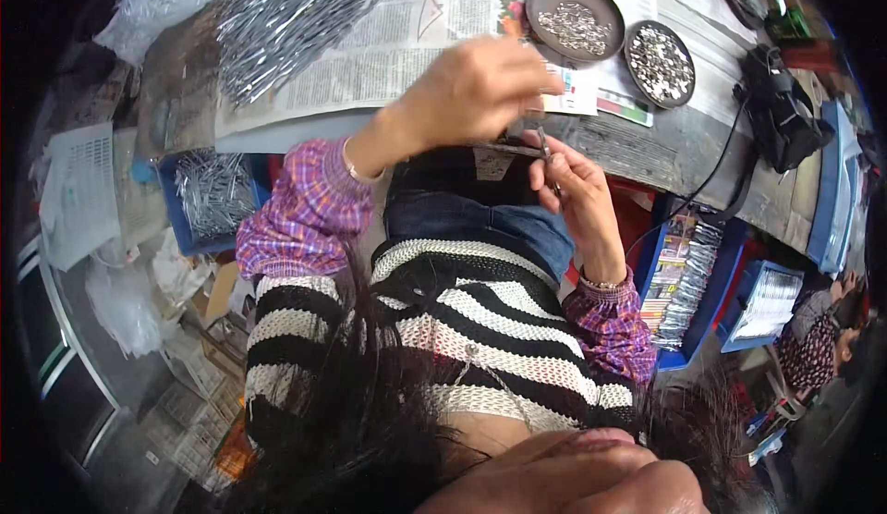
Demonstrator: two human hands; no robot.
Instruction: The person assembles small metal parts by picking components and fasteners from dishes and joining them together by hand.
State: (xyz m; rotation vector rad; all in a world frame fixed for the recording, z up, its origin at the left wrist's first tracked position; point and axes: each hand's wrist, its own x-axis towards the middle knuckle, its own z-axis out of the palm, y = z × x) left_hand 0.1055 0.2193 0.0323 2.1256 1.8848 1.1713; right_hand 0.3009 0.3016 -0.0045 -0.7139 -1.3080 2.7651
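Desk [647,149] carries newspaper, a heap of rods [282,6] and two dishes [573,22] of small parts. Below the dishes, both hands, left [471,89] and right [568,190], pinch one rod [513,149]. Judged: assembly step; next needs fine alignment of a part.

Left hand [480,89] fingertips motion-blurred; metal strip [513,149] partly hidden.

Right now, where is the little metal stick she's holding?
In the head view, the thin metal strip sits mid-picture, pinched between the left hand and right hand, near the table edge.
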